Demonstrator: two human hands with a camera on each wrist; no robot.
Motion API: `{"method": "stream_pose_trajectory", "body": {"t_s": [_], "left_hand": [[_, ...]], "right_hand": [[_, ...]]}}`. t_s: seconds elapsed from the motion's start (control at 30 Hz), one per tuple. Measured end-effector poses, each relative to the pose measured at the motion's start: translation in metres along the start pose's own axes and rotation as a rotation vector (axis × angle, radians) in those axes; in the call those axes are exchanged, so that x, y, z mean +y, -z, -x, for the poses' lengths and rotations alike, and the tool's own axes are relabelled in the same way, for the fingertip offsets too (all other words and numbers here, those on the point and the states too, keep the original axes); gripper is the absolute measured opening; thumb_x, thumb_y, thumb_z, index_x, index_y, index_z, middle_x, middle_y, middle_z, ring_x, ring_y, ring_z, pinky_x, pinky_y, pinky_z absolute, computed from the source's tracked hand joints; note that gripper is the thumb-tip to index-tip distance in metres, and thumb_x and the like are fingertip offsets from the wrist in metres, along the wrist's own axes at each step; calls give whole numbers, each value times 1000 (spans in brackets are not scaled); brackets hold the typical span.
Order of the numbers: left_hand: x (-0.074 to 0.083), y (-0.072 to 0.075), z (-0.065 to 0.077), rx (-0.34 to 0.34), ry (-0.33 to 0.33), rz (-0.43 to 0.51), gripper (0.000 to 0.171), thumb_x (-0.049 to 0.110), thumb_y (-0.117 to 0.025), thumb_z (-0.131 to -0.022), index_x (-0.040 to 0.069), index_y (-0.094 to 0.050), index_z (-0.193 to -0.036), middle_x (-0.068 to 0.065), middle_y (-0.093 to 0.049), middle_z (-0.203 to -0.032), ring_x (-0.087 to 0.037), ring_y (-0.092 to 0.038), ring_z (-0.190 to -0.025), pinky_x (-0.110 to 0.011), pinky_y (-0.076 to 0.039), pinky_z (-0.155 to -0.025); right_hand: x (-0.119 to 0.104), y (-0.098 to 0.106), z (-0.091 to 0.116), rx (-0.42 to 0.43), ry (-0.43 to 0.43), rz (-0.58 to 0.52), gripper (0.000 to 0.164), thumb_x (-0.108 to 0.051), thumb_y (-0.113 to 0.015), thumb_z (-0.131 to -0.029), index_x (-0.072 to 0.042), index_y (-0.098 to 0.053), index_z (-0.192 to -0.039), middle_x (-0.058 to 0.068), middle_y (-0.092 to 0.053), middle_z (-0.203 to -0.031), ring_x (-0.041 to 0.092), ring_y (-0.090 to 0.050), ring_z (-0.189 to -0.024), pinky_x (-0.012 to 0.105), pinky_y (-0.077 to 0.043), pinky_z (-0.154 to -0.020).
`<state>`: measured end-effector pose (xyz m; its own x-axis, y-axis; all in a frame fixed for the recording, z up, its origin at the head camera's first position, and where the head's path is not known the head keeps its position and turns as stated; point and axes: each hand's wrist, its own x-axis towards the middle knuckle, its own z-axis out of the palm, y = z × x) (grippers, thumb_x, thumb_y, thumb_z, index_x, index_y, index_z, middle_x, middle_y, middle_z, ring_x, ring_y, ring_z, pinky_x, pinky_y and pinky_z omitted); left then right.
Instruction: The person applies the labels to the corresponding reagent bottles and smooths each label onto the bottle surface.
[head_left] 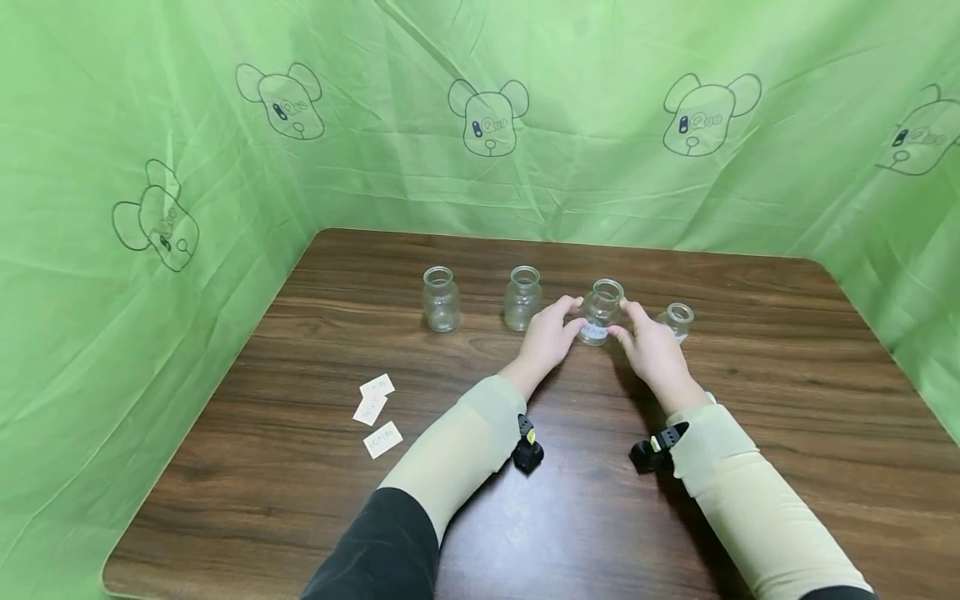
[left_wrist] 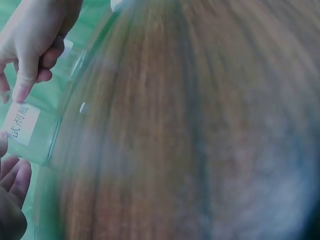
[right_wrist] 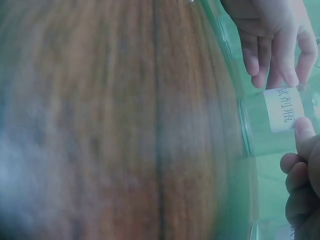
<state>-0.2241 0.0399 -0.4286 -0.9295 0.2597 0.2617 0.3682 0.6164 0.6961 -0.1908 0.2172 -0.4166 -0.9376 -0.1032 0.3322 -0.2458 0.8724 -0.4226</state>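
Just right of the frame's centre, our left hand (head_left: 550, 337) and right hand (head_left: 656, 350) pinched a glass jar (head_left: 602, 307), thumbs on its paper label (head_left: 594, 332); we judged that even pressure from the middle outward would smooth it best.

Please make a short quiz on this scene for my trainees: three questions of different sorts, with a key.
1. How many glass jars show in the head view?
2. True or false: the loose paper slips lie on the far side of the jars, away from the person.
3. Complete: the left hand and right hand both touch the ____ jar from the left.

Key: 1. Four. 2. False; the paper slips lie nearer the person. 3. Third.
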Motion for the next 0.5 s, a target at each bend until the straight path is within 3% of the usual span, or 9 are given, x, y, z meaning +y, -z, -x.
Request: {"method": "stream_pose_trajectory", "body": {"t_s": [0.1, 0.23, 0.37, 0.5], "left_hand": [[-2, -1, 2, 31, -13, -20, 29, 19, -61, -91, 14, -59, -120, 1, -66, -112, -13, -58, -109, -26, -42, -92], [-3, -3, 4, 51, -32, -56, 28, 11, -60, -91, 14, -60, -118, 1, -66, -110, -13, -59, -106, -26, -43, -91], [-2, -1, 6, 3, -44, -59, 37, 9, -60, -88, 14, -56, -124, 0, -65, -112, -14, -59, -105, -26, -44, -89], [-2, 2, 7, -55, -38, -14, 46, 11, -66, -84, 12, -52, -128, -3, -63, -114, -15, -60, -101, -24, -45, -86]], "right_hand": [[0, 0, 0, -7, 23, 0, 43, -24, -62, -90, -6, -45, -126, 27, -61, -109, 51, -59, -83, 59, -44, -69], [1, 3, 2, -7, 35, 18, 38, -21, -60, -92, -9, -47, -125, 27, -64, -99, 48, -61, -80, 58, -45, -66], [3, 7, 5, -37, 15, 30, 40, -17, -59, -92, -10, -46, -129, 26, -64, -80, 41, -60, -65, 56, -44, -60], [1, 6, 7, -119, -18, -21, 57, -21, -64, -88, -7, -37, -136, 19, -60, -68, 32, -52, -57, 52, -42, -59]]}}
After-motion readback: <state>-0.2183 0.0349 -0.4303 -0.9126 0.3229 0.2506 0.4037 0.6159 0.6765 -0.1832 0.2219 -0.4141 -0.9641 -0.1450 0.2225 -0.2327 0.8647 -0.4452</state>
